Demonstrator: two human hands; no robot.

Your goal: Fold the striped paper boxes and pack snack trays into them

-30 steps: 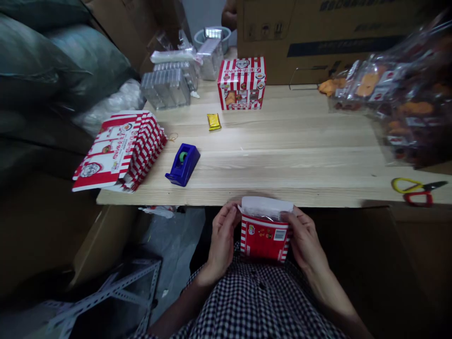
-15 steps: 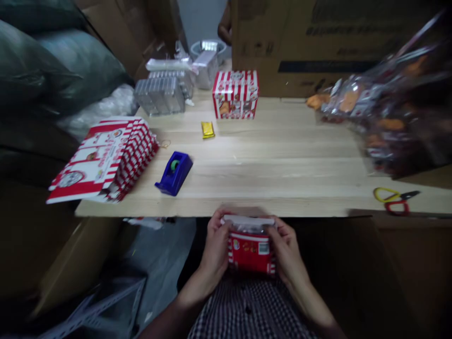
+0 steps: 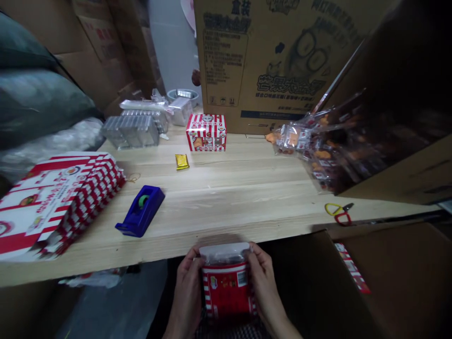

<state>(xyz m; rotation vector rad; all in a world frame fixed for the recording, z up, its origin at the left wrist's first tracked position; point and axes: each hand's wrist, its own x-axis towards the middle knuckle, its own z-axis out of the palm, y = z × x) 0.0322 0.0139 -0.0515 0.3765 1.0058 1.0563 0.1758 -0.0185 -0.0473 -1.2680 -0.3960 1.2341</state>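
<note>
Just in front of the table's near edge, a red and white striped box [image 3: 229, 292] is held upright between both hands, its white top flap raised. My left hand [image 3: 189, 282] grips its left side, thumb near the upper rim. On the right side my right hand [image 3: 264, 282] grips it the same way. Clear plastic shows inside the opening; the rest of the contents is hidden. On the table beyond lie a yellow sachet [image 3: 182, 162] and a blue tape dispenser [image 3: 141, 210]. A closed striped box [image 3: 206, 133] stands farther back.
Flattened striped boxes [image 3: 63, 202] are stacked at the left. Clear plastic trays [image 3: 130, 131] sit behind them. Bagged orange items [image 3: 328, 146] spill from a carton at the right, with scissors [image 3: 339, 213] near the edge. A large carton [image 3: 261, 66] stands at the back.
The camera view has tilted up and shifted right, so the table things appear lower and farther left. Both hands still hold the striped box.
</note>
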